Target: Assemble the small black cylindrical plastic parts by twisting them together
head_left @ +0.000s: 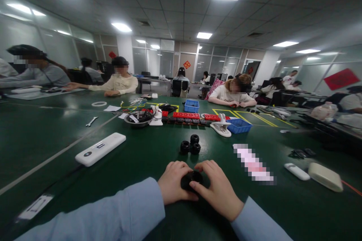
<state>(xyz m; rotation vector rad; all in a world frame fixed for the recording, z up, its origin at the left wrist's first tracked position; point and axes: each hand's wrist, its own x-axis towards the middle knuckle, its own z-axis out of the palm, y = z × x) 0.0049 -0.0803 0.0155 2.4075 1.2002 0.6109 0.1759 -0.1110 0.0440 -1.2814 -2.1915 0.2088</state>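
Both hands are together near the table's front edge, closed around a black round part point(195, 176) with a hollow, ring-like end that looks like a small toy wheel. My left hand point(174, 181) grips its left side, thumb low in front. My right hand point(216, 186) curls round the right side, its thumb pressed on the near rim. The fingers hide much of the part. Just beyond them, several small black toy wheels point(185, 147) with knobbly tyres stand in a tight group on the green table point(158, 150).
A white power strip point(100, 150) lies to the left, a small wrench point(92, 121) behind it. Further back are a metal bowl point(138, 122), red blocks point(190, 115), a white clamp point(222, 126) and blue bins point(239, 125). A beige case point(325, 176) sits right. Co-workers sit across.
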